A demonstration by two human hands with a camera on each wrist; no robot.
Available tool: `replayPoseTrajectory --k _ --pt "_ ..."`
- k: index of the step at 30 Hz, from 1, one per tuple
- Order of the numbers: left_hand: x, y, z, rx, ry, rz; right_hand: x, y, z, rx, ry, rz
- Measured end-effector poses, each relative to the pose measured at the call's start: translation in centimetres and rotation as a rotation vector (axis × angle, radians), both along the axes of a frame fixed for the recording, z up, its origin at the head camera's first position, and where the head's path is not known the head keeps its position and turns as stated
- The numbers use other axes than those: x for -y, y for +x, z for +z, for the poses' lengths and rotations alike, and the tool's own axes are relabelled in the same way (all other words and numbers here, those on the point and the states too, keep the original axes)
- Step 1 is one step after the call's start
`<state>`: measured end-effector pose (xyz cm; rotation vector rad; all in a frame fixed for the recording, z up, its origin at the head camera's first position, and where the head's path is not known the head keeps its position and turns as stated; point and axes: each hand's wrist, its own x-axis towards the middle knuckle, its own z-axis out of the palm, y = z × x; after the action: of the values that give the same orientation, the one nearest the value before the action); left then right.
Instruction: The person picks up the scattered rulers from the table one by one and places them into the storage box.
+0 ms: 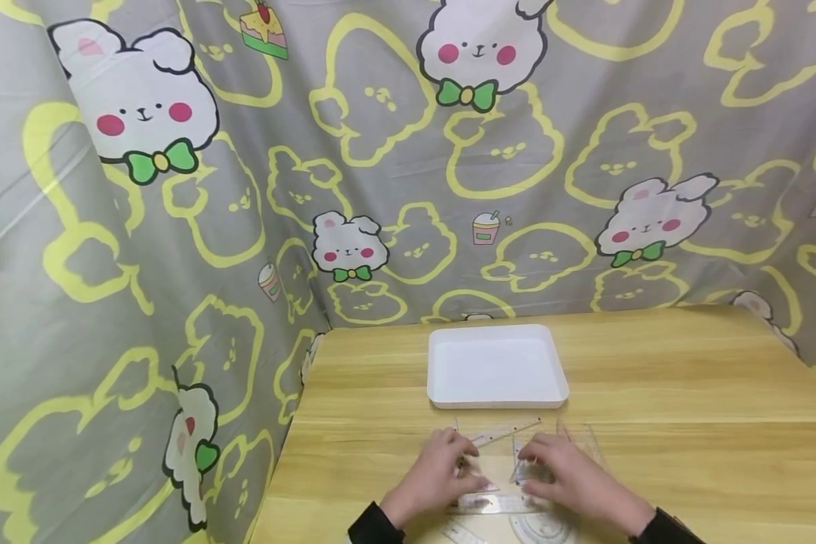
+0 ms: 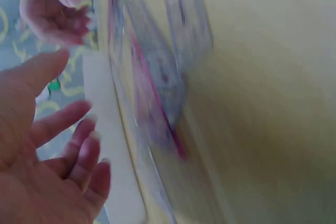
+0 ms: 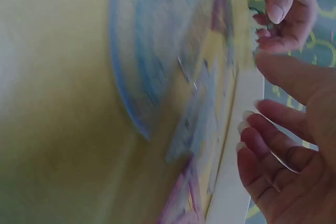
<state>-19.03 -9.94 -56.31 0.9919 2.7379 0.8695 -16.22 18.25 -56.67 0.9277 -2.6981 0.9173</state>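
Above the near part of the table my left hand (image 1: 437, 470) hovers with loosely bent fingers and nothing held in them. Facing it, my right hand (image 1: 570, 472) is bent the same loose way, also without anything in its grasp. Under and between them lie clear plastic drawing tools: a straight ruler (image 1: 495, 504), a slanted ruler (image 1: 510, 432) farther back, and a protractor (image 1: 542, 529) with blue markings nearer me. A pink-edged set square (image 3: 181, 195) shows in the right wrist view. Both wrist views are blurred, and the hands partly cover several pieces.
A shallow white tray (image 1: 496, 370) stands just behind the drawing tools on the wooden table (image 1: 687, 393). A grey patterned curtain (image 1: 394, 174) hangs along the table's back and left sides.
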Motion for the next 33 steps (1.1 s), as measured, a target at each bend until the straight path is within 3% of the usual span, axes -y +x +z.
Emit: replayPoseTrajectory --k 4,7,11,20,26,33 --pt "-1.3 1.6 -0.5 -0.055 -0.092 -0.125 0.7 1.0 -0.6 0.063 0.066 0.053" --pt "-2.2 2.3 -1.0 -0.061 -0.151 -0.164 1.3 1.4 -1.2 0.031 0.087 0.111" --pt "-2.9 2.7 -1.5 -0.052 -0.205 -0.150 1.7 1.6 -1.9 -0.075 0.091 0.159" --pt "-3.4 2.6 -1.4 -0.204 -0.226 -0.132 1.9 1.3 -1.8 -0.045 0.093 0.144" --pt "-3.7 2.5 -1.4 -0.211 -0.218 -0.163 2.2 1.0 -1.6 -0.028 0.105 0.117" --pt "-3.5 2.5 -1.6 -0.163 -0.099 -0.170 2.0 0.9 -1.6 0.158 -0.030 0.191"
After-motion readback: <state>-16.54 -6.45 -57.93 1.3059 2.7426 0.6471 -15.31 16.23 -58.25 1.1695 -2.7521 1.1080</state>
